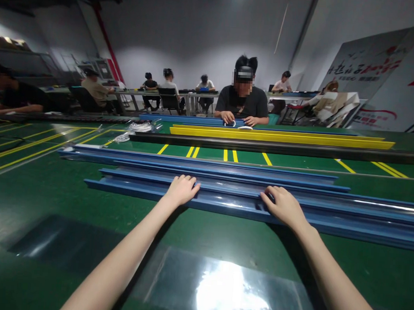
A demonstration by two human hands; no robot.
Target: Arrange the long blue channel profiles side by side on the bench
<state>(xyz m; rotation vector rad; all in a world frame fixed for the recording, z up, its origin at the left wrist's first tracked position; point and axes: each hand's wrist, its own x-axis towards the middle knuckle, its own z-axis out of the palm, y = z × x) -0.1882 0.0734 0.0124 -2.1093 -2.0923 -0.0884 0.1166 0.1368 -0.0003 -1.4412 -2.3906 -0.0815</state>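
A long blue channel-shaped rail [228, 202] lies nearest me across the green table. My left hand [182, 190] is closed over it, left of centre, with the fingertips reaching to its far side and the thumb pointing right. Further right, my right hand [283, 205] grips the same rail with curled fingers; its fingertips are partly hidden. Just behind, a second blue rail [226, 185] lies alongside, close to the fingertips of both hands. Another blue rail [89, 152] runs parallel beyond these, its left end reaching further left.
Beyond the blue rails lie a black bar [297, 148] and a yellow rail [280, 138]. A bundle of clear plastic [139, 129] sits left of them. Across the table, a person [242, 101] handles a white ring. Clear sheets [228, 285] cover the near tabletop. Several people sit behind.
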